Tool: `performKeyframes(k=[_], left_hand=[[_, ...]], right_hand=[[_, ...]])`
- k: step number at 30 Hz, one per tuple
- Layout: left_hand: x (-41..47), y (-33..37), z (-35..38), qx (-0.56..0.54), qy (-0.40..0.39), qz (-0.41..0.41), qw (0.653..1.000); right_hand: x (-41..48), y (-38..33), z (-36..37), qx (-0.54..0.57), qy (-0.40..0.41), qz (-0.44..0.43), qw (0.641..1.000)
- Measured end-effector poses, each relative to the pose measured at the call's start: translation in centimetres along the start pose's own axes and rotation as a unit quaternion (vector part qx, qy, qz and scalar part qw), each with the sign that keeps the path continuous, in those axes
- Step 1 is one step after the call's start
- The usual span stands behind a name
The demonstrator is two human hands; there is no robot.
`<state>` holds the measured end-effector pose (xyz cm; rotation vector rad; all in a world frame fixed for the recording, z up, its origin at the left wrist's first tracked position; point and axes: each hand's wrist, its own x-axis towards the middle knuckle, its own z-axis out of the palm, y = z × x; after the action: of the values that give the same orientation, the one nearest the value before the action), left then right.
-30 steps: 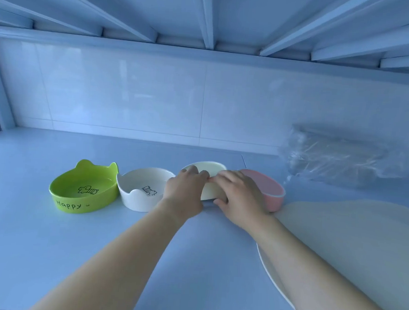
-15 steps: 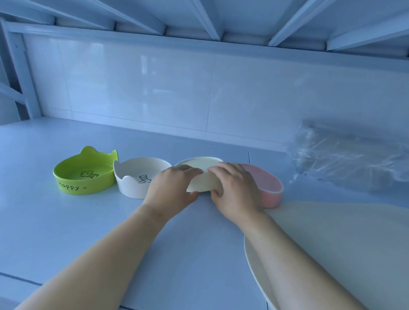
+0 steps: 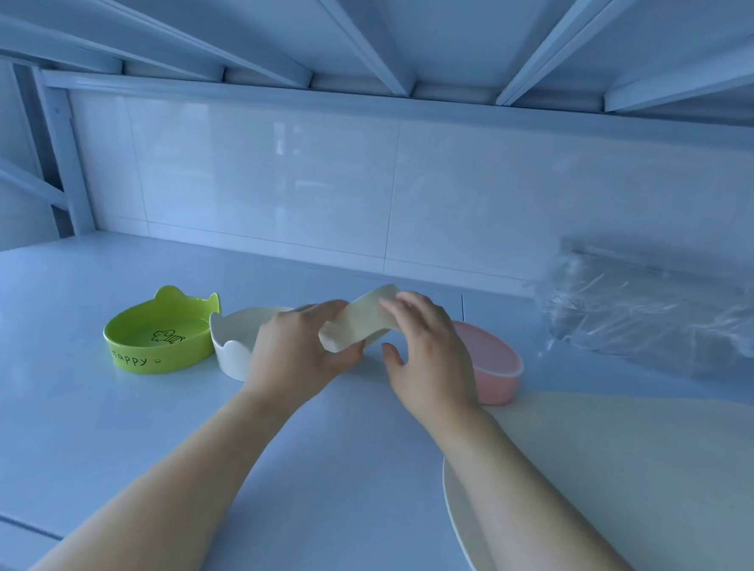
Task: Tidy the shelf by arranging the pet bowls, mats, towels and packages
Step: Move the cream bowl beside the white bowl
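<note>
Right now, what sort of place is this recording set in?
Probably a household storage rack: a white metal-framed shelf against a tiled wall, holding pet bowls such as the green bowl.

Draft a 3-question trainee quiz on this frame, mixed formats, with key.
1. True or false: the cream bowl lies flat on the shelf.
2. Which colour is the farthest-left bowl? A pink, B green, C white.
3. Fill in: the ___ hand grips the cream bowl's lower end.
Key: 1 false: the left hand and right hand hold it tilted. 2 B, the green bowl. 3 left.
</note>
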<state>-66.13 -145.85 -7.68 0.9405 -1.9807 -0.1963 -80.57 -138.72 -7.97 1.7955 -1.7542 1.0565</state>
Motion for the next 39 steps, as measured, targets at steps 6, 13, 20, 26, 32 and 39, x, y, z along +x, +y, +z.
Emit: performKeyframes(k=[6,13,20,26,32,39], left_hand=[[0.0,0.5,-0.3,-0.135,-0.031,-0.115,0.984],[0.7,-0.1,-0.6,-0.150,-0.038,-0.149,0.977],[0.8,0.1,-1.2,-0.139,-0.052,-0.158,0.976],[0.9,-0.2,-0.9,-0.159,-0.045,-0.173,0.971],[0.8,-0.5,0.0,-0.274,-0.075,-0.235,0.930],[0.8,-1.0,-0.3,-0.071,-0.076,-0.139,0.985]], right_hand=[[-0.1,0.2,-0.3,0.016,0.008,0.009,1.000],[-0.1,0.5,-0.2,0.019,0.019,0.009,1.000],[-0.4,0.0,0.6,0.043,-0.059,-0.016,0.997],[-0.7,-1.0,0.8,0.066,-0.163,-0.012,0.984],[-0.5,-1.1,1.0,0.057,-0.193,0.016,0.979],[-0.5,-1.7,0.5,0.002,-0.218,0.003,0.976]])
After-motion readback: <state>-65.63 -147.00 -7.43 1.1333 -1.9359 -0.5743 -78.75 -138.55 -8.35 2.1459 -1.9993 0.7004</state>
